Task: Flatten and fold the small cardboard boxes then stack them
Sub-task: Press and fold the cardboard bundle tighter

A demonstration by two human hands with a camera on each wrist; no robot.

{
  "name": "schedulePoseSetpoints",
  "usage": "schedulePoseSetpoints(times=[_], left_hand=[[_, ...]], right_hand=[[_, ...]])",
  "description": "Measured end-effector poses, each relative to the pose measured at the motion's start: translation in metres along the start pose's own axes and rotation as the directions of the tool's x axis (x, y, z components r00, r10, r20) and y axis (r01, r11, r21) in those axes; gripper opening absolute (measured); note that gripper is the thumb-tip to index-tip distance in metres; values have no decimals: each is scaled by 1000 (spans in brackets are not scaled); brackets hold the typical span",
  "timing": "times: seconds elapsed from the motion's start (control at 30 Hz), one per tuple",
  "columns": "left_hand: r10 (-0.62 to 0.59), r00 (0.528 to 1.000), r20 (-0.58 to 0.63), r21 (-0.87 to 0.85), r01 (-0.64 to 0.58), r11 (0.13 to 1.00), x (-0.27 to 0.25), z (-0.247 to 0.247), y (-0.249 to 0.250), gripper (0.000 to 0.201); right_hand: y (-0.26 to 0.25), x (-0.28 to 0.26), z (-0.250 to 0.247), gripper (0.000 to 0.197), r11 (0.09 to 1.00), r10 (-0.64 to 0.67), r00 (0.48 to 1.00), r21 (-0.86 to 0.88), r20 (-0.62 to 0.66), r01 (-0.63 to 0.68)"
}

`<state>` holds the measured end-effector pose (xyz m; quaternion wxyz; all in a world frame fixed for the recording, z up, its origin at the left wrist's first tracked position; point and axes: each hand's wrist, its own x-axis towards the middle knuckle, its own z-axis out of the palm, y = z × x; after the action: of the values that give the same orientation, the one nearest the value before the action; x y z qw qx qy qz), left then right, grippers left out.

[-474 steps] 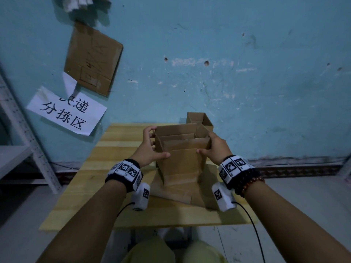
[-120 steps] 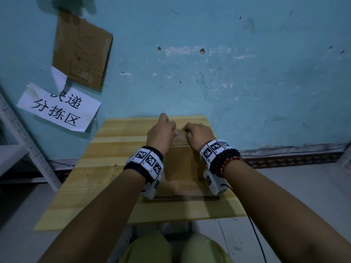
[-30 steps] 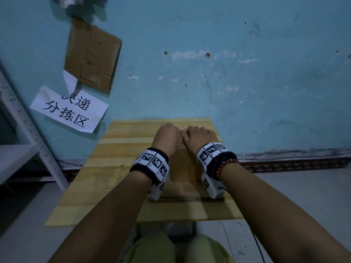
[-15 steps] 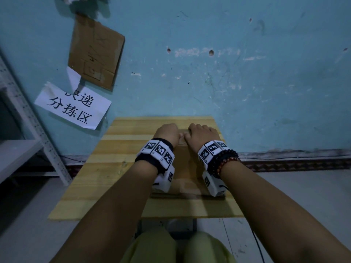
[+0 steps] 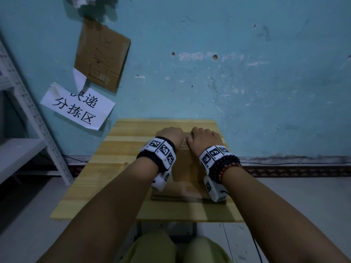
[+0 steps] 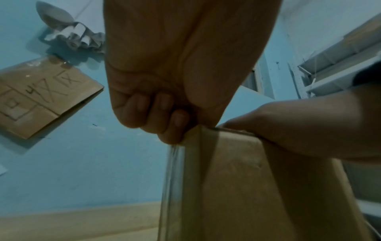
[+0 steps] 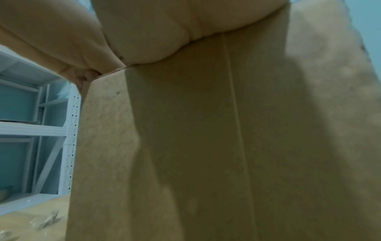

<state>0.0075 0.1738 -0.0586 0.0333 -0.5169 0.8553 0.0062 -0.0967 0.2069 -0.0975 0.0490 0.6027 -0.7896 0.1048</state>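
Observation:
A flattened stack of brown cardboard boxes (image 5: 187, 171) lies on the wooden table (image 5: 121, 168), right of its middle. My left hand (image 5: 170, 136) is balled in a fist and presses on the stack's far left corner; in the left wrist view its curled fingers (image 6: 156, 114) hold nothing and touch the cardboard (image 6: 247, 187) edge. My right hand (image 5: 204, 139) presses beside it at the far edge, knuckles up, fingers tucked under. The right wrist view shows only its palm heel (image 7: 164, 24) bearing down on the cardboard (image 7: 206, 130); the fingers are hidden there.
The table stands against a blue wall with a paper sign (image 5: 77, 107) and a taped cardboard sheet (image 5: 102, 54). A white metal shelf (image 5: 28, 139) is at the left. My knees (image 5: 171, 247) are under the near table edge. Bare tabletop lies left of the stack.
The box I held upright earlier now lies flat under both hands. Over the last second the hands have stayed pressed at the far edge; only the view shifted a little.

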Motion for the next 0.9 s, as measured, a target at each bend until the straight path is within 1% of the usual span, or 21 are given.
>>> schedulePoseSetpoints(times=[0.2, 0.43, 0.53, 0.67, 0.7, 0.73, 0.8, 0.83, 0.87, 0.9], left_hand=[[33, 999, -17, 76, -31, 997, -3, -3, 2, 26], [86, 993, -80, 228, -65, 971, -6, 1, 4, 27], [140, 983, -116, 255, -107, 961, -6, 4, -2, 26], [294, 936, -195, 303, -228, 926, -7, 6, -4, 23], [307, 930, -201, 258, -252, 933, -7, 6, -3, 21], [289, 936, -203, 166, -258, 952, -6, 7, -2, 20], [176, 967, -186, -99, -196, 976, -4, 8, -5, 21], [105, 979, -174, -236, -145, 961, -2, 9, -8, 23], [48, 985, -164, -356, -104, 929, 0, 10, -11, 26], [13, 988, -154, -433, -79, 898, 1, 12, -14, 30]], right_hand=[[-1, -2, -2, 45, 1000, 2, 1000, 18, 16, -3], [-1, -3, -2, 45, 1000, 5, 1000, 20, 12, -5], [-1, -3, -2, 45, 1000, 1, 1000, 14, 3, -1], [-1, -2, 1, 45, 1000, 1, 1000, 19, -14, -1], [-1, -2, 1, 45, 1000, 0, 1000, 18, -16, 0], [-1, -2, 0, 45, 1000, -1, 1000, 16, -14, 1], [-1, -2, 0, 46, 1000, -4, 1000, 12, -10, 4], [-1, -2, -1, 46, 1000, -5, 1000, 9, -12, 5], [0, -1, 0, 45, 1000, -6, 1000, 7, -15, 6], [0, 0, 0, 44, 1000, -6, 1000, 7, -18, 6]])
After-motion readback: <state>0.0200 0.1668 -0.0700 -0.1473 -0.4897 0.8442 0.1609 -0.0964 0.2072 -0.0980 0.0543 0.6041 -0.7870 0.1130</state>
